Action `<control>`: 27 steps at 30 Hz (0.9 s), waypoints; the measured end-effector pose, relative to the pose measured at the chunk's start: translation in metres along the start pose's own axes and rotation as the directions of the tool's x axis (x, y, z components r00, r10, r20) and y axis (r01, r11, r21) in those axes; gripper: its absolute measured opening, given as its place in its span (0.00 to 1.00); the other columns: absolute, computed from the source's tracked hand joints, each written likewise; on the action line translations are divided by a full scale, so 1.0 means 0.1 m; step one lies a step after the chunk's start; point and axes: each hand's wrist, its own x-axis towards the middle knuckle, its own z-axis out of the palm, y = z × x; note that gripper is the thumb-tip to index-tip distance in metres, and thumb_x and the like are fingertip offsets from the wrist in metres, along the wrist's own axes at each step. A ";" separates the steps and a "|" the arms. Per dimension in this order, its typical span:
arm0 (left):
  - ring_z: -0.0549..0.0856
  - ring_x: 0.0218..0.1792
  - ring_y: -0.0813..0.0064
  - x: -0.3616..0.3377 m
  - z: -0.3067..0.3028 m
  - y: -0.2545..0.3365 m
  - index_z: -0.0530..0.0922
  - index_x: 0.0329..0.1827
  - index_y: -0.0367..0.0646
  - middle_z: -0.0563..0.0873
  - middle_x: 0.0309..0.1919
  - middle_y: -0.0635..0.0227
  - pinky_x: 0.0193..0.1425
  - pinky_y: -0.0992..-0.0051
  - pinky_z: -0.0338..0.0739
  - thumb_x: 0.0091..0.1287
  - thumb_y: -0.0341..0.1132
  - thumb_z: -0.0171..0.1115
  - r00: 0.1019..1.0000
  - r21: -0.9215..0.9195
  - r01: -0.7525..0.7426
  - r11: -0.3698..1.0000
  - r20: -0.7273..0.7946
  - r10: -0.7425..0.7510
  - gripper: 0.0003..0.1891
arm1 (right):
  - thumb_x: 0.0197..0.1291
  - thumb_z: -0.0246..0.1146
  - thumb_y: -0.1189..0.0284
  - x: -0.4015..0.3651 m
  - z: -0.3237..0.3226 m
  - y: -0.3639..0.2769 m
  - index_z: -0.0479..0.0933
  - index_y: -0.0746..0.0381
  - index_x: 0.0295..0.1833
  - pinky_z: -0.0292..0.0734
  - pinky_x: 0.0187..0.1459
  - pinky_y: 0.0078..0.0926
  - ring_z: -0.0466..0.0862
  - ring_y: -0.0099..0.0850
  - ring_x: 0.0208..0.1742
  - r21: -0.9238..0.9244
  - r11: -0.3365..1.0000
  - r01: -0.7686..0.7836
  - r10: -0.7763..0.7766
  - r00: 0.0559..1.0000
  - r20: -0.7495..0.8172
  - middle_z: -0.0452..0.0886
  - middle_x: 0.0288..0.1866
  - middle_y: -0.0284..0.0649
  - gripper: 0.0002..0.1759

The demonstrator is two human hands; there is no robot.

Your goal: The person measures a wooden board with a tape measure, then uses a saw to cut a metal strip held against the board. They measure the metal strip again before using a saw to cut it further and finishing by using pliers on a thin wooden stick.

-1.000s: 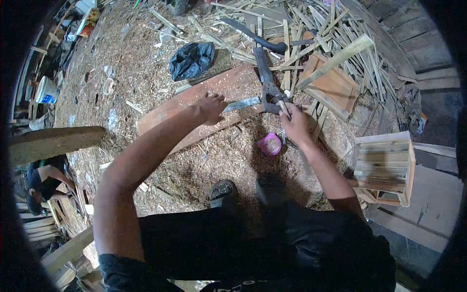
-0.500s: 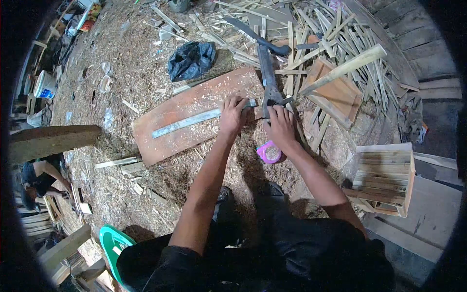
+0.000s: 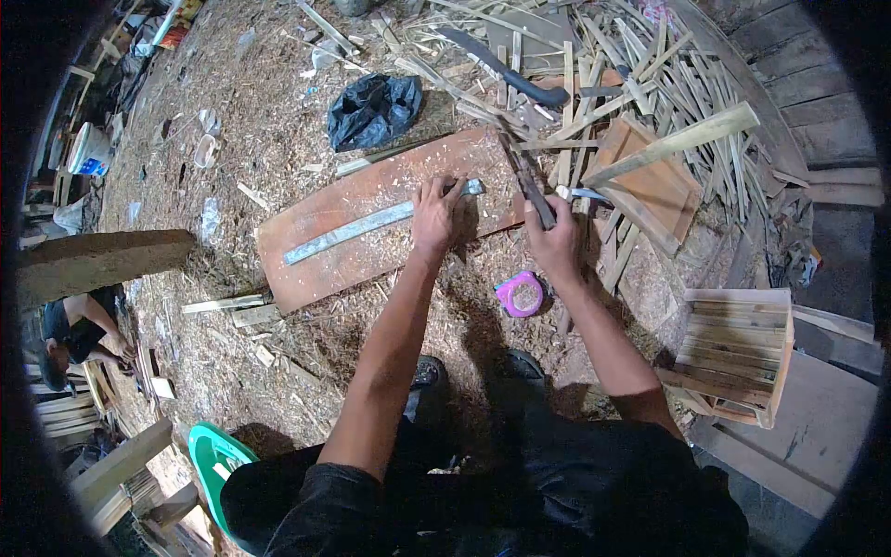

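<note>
My right hand is closed round the dark handle of a hand saw, its blade seen nearly edge-on and pointing away from me at the right end of a reddish-brown board. The board lies on the ground, dusted with wood shavings. A flat pale grey strip lies lengthwise on it. My left hand presses on that strip near its right end, fingers curled over it. Just below the right hand sits a pink tape measure.
Beyond the board are a black plastic bag and a machete. A heap of thin wood strips, a wooden box piece and a slatted crate stand right. Another person crouches at left, near a green stool.
My right hand has taken hold of the saw handle and turned the saw from lying flat to nearly edge-on. The left hand stays on the strip, fingers shifted slightly.
</note>
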 end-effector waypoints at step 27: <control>0.85 0.44 0.47 1.11 -0.10 -0.41 0.78 0.56 0.42 0.85 0.46 0.50 0.51 0.55 0.80 0.69 0.54 0.52 0.972 0.035 0.104 0.994 0.210 -0.109 0.25 | 0.69 0.61 0.59 0.20 0.34 -0.19 0.68 0.64 0.31 0.62 0.27 0.29 0.66 0.21 0.24 0.133 0.936 -0.327 0.277 0.913 0.299 0.67 0.20 0.32 0.21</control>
